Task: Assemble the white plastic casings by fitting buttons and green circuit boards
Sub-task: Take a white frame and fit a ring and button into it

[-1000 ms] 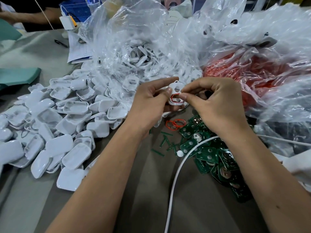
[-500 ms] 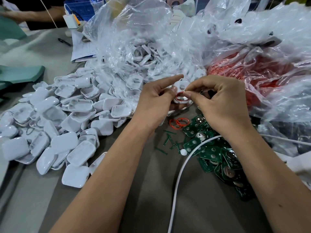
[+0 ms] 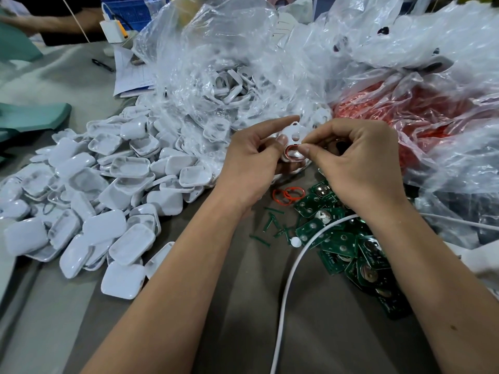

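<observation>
One white plastic casing with round holes [image 3: 293,133] is gripped in the left hand [image 3: 251,163] above the table; the right hand [image 3: 359,163] pinches a red rubber ring [image 3: 293,151] onto it. Green circuit boards [image 3: 340,244] lie unfitted, so assembly looks early.

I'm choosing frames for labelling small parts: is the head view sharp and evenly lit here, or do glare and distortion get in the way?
Head view: the hands' work on the white casing is sharp; the clear plastic bags throw bright glare; wide-angle bending curves the edges; soft shadow under the forearms darkens the green circuit boards.
</observation>
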The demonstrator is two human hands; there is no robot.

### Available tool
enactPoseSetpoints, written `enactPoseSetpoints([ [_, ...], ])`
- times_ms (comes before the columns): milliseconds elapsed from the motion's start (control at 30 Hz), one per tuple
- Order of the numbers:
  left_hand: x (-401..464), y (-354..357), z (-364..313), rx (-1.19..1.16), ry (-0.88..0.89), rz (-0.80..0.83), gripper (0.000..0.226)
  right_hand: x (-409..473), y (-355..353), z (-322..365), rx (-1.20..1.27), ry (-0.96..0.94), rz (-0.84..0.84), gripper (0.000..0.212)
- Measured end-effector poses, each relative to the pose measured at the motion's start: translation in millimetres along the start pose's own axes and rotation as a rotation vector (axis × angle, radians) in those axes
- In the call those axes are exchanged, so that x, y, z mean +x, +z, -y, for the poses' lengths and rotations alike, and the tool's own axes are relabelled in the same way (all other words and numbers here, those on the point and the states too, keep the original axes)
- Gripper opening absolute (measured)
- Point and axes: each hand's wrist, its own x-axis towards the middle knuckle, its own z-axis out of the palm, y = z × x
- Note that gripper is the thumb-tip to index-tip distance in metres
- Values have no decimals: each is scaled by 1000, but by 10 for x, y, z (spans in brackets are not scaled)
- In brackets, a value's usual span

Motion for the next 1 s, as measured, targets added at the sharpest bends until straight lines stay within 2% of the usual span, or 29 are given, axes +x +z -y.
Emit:
enactPoseSetpoints([
  [433,5,-9,14,-35,-27,20,36,0,4,0,-38,-34,3,5],
  [667,-28,-26,12,-35,7,76,63,-22,36,23,1,2,-30,5],
  [1000,-28,2,7,-150,-57,87,58,-20,47,16,-44,0,-12,10],
])
